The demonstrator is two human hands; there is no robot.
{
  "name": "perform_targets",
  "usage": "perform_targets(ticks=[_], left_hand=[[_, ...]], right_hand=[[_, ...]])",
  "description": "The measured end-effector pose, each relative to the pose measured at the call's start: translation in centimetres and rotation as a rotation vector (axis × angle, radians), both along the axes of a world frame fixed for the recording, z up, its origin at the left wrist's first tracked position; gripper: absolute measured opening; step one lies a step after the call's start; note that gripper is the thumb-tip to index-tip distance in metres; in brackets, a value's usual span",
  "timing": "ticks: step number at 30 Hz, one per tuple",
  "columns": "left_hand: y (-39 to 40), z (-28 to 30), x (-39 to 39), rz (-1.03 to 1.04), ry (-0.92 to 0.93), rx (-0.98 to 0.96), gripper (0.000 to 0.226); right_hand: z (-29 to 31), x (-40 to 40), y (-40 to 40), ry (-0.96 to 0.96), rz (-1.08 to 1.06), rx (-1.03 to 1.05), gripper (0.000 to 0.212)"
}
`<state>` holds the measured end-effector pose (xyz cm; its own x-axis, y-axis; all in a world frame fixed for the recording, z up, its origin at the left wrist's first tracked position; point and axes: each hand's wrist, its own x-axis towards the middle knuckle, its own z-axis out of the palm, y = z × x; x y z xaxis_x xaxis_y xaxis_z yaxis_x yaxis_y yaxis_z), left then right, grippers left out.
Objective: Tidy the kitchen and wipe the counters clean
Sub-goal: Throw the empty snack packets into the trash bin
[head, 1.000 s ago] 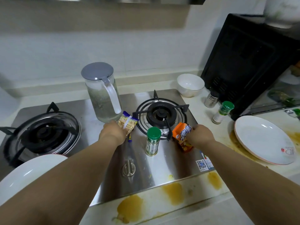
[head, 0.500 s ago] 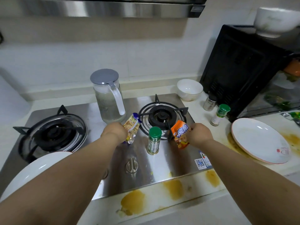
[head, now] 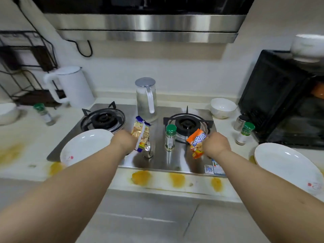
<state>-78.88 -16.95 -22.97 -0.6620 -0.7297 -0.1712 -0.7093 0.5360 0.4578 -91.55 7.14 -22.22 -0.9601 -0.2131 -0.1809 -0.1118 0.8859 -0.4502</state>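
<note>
Over the steel hob (head: 157,160), the left hand (head: 123,142) grips a yellow snack packet (head: 141,135); the right hand (head: 216,146) grips an orange packet (head: 197,142). Yellow stains (head: 141,177) mark the worktop (head: 192,187).

Both packets (head: 141,135) higher off stove

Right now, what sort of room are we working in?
Most likely a home kitchen, at the cooking counter: a two-burner gas stove is set into the countertop, a steel range hood hangs above it, and a white electric kettle stands to the left. Yellow spills mark the countertop.
</note>
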Motion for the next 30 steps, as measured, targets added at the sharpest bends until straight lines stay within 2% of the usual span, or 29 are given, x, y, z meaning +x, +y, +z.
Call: perform_targets(ticks=[2,5,12,18,24,30], left_hand=[[2.1,0.0,2.5,0.053,0.042,0.011,0.029],[4.1,0.5,6.6,0.135,0.053,0.019,0.033],[2.3,1.5,18.8,0.415,0.138,0.102,0.030],[0.0,1.8,30.1,0.617,0.128,0.164,0.012],[-2.3,0.2,49.5,0.899,0.196,0.173,0.015],[-3.0,-0.7,67.7,1.148,0.304,0.199,0.016]], right_hand=[[-0.7,1.5,0.6,-0.111,0.097,-0.067,0.002],[-0.9,4.4,0.1,-0.269,0.218,-0.186,0.007],[0.3,12.8,-6.9,-0.377,0.513,-0.222,0.021],[0.7,21.5,-13.7,-0.437,0.718,-0.248,0.019],[0.1,38.5,-22.9,-0.564,1.017,-0.140,0.013],[-1.6,56.2,-30.2,-0.559,1.213,-0.069,0.010]])
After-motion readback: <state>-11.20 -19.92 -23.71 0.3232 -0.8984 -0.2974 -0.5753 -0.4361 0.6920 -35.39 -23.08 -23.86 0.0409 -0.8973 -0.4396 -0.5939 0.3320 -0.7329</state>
